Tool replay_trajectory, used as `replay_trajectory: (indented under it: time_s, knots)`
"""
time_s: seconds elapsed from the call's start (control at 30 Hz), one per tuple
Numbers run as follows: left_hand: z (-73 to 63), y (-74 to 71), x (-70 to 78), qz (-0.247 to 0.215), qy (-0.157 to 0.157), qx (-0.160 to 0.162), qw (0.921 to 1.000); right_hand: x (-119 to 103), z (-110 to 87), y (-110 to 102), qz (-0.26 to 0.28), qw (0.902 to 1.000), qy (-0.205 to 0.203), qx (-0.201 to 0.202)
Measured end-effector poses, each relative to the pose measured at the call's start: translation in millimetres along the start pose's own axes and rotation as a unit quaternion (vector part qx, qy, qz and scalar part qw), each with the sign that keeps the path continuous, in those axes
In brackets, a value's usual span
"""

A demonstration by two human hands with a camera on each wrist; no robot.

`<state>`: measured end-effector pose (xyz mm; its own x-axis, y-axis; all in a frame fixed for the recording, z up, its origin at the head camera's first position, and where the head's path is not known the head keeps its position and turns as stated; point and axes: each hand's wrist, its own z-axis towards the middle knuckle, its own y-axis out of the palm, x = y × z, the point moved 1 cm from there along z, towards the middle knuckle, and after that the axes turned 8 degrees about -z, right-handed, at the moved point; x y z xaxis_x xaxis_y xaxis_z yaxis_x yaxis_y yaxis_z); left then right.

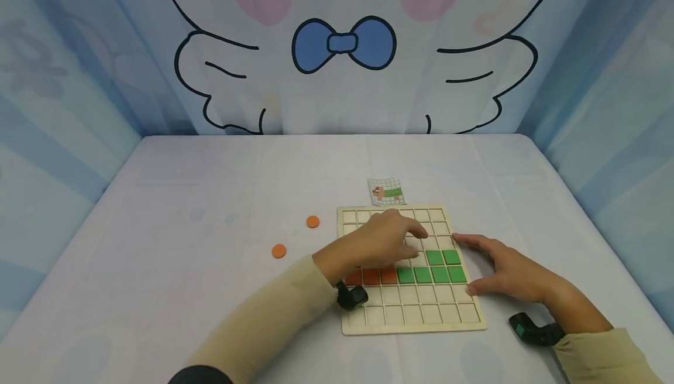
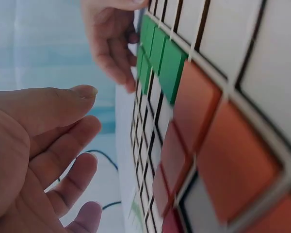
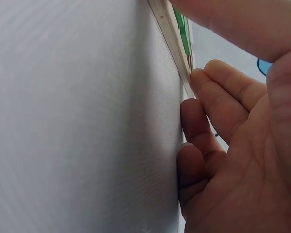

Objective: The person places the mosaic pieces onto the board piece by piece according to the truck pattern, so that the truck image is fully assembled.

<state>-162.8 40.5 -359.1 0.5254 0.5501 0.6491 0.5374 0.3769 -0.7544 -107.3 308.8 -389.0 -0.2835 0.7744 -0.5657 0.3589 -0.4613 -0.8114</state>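
Observation:
A wooden grid board [image 1: 411, 315] lies flat on the table. Green square tiles [image 1: 440, 274] fill part of two rows, and orange-red square tiles [image 1: 371, 277] continue the lower row leftward; more red tiles show in the left wrist view. My left hand [image 1: 380, 239] hovers over the board, thumb and fingers apart, with nothing visible between them. Its forearm and wrist hide part of the grid. On the board's right edge rest the fingertips and thumb of my right hand [image 1: 513, 271], fingers loosely extended. A small picture card [image 1: 386, 191] of a green-bodied animal lies behind the board.
Two orange round discs, one nearer [image 1: 278, 250] and one farther [image 1: 313, 221], lie left of the board. A white cloth [image 1: 158, 243] covers the table. Printed curtains [image 1: 342, 100] stand at the back and both sides.

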Motion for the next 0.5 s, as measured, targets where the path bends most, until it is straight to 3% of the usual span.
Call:
replay_trajectory:
  time_s: [0.37,0.5]
  knots:
    - [-47.9,-29.2,-20.9,-0.011,-0.009,0.039,0.9991,-2,0.3,0,-0.010,0.9999,0.003,0.001]
    - [-66.5,-35.7,-29.3,-0.020,-0.035,0.054,0.9978,-1,-0.1,0,-0.011,0.9999,0.000,0.001]
